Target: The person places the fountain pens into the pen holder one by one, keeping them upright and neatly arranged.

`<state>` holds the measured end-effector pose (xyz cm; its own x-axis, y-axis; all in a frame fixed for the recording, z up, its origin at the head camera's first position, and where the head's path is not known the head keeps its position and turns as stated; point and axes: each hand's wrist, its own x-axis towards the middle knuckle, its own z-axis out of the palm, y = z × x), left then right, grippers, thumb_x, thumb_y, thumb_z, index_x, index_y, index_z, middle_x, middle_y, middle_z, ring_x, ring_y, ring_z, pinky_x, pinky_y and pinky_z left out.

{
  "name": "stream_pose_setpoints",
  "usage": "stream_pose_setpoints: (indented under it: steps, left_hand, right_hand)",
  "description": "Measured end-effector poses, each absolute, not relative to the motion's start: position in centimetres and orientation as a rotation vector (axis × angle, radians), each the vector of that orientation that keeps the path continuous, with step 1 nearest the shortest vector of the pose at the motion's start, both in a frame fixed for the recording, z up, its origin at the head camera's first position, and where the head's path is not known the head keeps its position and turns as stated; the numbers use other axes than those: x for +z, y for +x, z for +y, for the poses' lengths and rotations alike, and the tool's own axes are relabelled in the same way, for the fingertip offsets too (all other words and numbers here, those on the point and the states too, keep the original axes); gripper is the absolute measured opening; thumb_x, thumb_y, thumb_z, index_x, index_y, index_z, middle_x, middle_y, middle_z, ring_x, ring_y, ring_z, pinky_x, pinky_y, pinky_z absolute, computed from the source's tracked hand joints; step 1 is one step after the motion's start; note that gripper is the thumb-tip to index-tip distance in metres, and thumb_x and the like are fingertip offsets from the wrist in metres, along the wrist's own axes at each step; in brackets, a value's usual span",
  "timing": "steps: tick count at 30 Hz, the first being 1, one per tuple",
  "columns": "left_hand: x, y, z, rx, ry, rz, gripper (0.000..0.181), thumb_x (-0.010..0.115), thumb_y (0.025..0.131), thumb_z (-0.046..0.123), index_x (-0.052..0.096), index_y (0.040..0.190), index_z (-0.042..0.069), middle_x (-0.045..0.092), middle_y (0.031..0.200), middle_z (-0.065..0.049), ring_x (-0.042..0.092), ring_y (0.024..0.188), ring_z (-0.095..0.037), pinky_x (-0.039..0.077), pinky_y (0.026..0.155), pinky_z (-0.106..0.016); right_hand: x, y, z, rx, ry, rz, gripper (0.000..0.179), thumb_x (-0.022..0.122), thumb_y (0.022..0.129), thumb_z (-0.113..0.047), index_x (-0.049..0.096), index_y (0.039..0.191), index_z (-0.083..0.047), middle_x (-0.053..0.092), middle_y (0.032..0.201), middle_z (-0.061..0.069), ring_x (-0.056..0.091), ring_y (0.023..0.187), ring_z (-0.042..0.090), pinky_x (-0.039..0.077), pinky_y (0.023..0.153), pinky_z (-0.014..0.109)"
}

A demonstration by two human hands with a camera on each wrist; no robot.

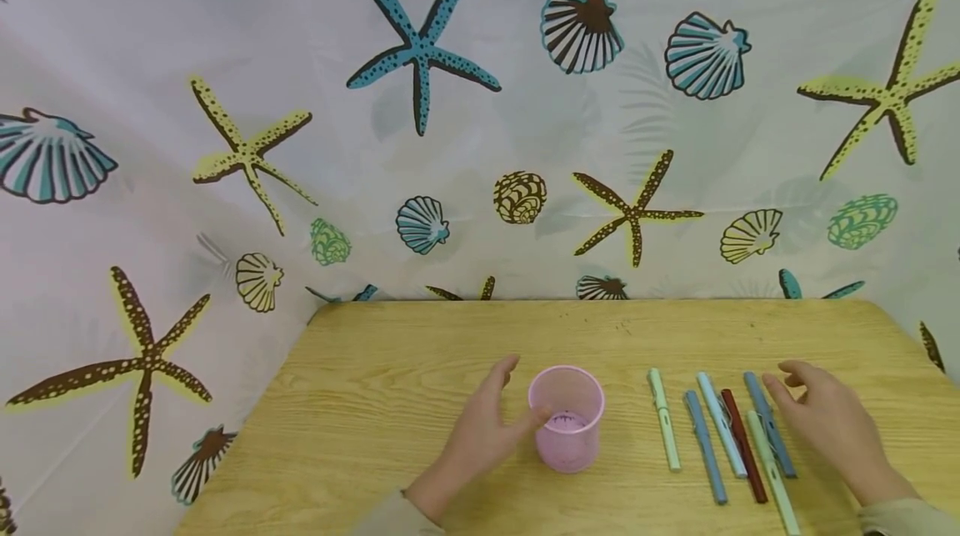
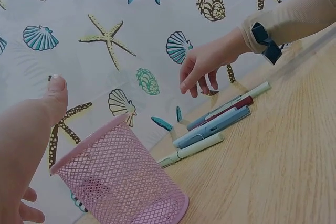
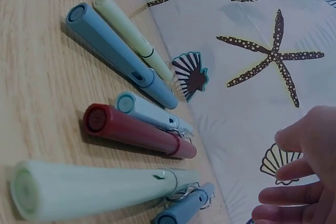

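- Left hand [image 1: 487, 423] at the cup's left side, thumb spread from the fingers, gripping nothing. From head view I see the thumb tip overlap the rim; I cannot tell whether it touches.
- Pink mesh cup [image 1: 567, 454] upright on the wooden tabletop [image 1: 390, 369], between the left hand and the pens. I judge it light, fairly stiff, easily tipped or slid. I'd wrap the wall below the rim, gently, since mesh may dent.
- First pale green pen [image 1: 665, 423], nearest the cup, well apart from it. Bare tabletop on both sides, so I rate it the easiest pinch.
- Slate blue pen [image 1: 706, 448], light blue pen [image 1: 722, 425] and dark red pen [image 1: 744, 446] lie close together. Smooth, rigid barrels, probably light and a bit slippery; clips should curb rolling. I'd pinch mid-barrel across the width, minding neighbours.
- Second pale green pen [image 1: 774, 478] reaches nearest me; its near end offers a clean hold.
- Rightmost blue pen [image 1: 768, 423] runs close beside it. I'd take the far end, where the gap is wider.
- Right hand [image 1: 828, 419] hovers just right of that pen, fingers loosely bent, thumb apart, holding nothing.
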<state>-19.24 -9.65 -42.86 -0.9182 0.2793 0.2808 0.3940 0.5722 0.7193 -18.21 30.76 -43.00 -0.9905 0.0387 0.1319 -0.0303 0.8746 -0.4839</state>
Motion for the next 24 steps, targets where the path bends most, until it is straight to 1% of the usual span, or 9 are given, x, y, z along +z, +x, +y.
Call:
stream_pose_setpoints:
  steps: [2, 7, 10, 15, 18, 22, 24]
  left_hand:
    - [-43.1, -19.2, -9.4, -1.286, -0.574, -2.663, 0.085, 0.061, 0.08, 0.058, 0.031, 0.143, 0.01, 0.038, 0.143, -0.01, 0.041, 0.126, -0.03, 0.038, 0.096, -0.05]
    - [-43.6, -19.1, -8.7, -1.336, -0.589, -2.662, 0.091, 0.065, 0.077, 0.058, 0.028, 0.144, 0.011, 0.036, 0.144, -0.009, 0.039, 0.127, -0.029, 0.037, 0.097, -0.049]
    - [-43.7, -19.0, -8.3, -1.385, -0.59, -2.648, 0.093, 0.068, 0.075, 0.056, 0.027, 0.145, 0.011, 0.035, 0.145, -0.01, 0.039, 0.127, -0.03, 0.037, 0.098, -0.049]
    - [-43.8, -19.0, -7.7, -1.451, -0.598, -2.621, 0.099, 0.072, 0.069, 0.058, 0.028, 0.144, 0.011, 0.038, 0.142, -0.01, 0.042, 0.125, -0.029, 0.037, 0.097, -0.049]
    - [-43.9, -19.0, -7.3, -1.474, -0.618, -2.618, 0.101, 0.072, 0.069, 0.059, 0.027, 0.145, 0.01, 0.041, 0.14, -0.012, 0.043, 0.123, -0.028, 0.037, 0.097, -0.049]
    - [-44.1, -19.0, -6.8, -1.48, -0.63, -2.619, 0.1, 0.072, 0.07, 0.057, 0.026, 0.145, 0.01, 0.041, 0.139, -0.013, 0.045, 0.122, -0.03, 0.038, 0.096, -0.048]
    - [-44.1, -19.0, -6.6, -1.486, -0.617, -2.619, 0.1, 0.073, 0.069, 0.057, 0.027, 0.145, 0.012, 0.042, 0.139, -0.012, 0.046, 0.121, -0.03, 0.04, 0.095, -0.047]
  right_hand:
    - [-43.1, -18.3, 30.8, 0.76, 0.005, -2.913, 0.067, 0.042, 0.095, -0.05, 0.05, 0.121, 0.011, 0.059, 0.102, 0.03, 0.06, 0.078, 0.035, 0.048, 0.059, 0.046]
    - [-43.6, -18.7, 30.8, 0.802, 0.008, -2.94, 0.069, 0.043, 0.094, -0.049, 0.048, 0.12, 0.015, 0.059, 0.1, 0.03, 0.057, 0.084, 0.04, 0.047, 0.063, 0.048]
    - [-43.8, -19.1, 30.8, 0.847, -0.023, -2.975, 0.07, 0.043, 0.094, -0.049, 0.047, 0.12, 0.016, 0.058, 0.099, 0.03, 0.057, 0.085, 0.04, 0.047, 0.064, 0.048]
    - [-44.2, -19.8, 30.8, 0.856, -0.077, -3.023, 0.061, 0.048, 0.095, -0.041, 0.048, 0.116, 0.016, 0.059, 0.095, 0.027, 0.058, 0.082, 0.037, 0.048, 0.063, 0.046]
    - [-44.3, -20.0, 30.8, 0.868, -0.095, -3.04, 0.056, 0.049, 0.095, -0.035, 0.048, 0.116, 0.016, 0.059, 0.096, 0.028, 0.058, 0.082, 0.037, 0.048, 0.063, 0.045]
    - [-44.6, -20.3, 30.8, 0.878, -0.122, -3.067, 0.059, 0.048, 0.094, -0.038, 0.047, 0.115, 0.017, 0.059, 0.095, 0.028, 0.059, 0.081, 0.036, 0.049, 0.063, 0.045]
    - [-44.7, -20.4, 30.8, 0.876, -0.13, -3.077, 0.06, 0.047, 0.094, -0.039, 0.047, 0.114, 0.018, 0.059, 0.095, 0.028, 0.059, 0.082, 0.036, 0.049, 0.064, 0.045]
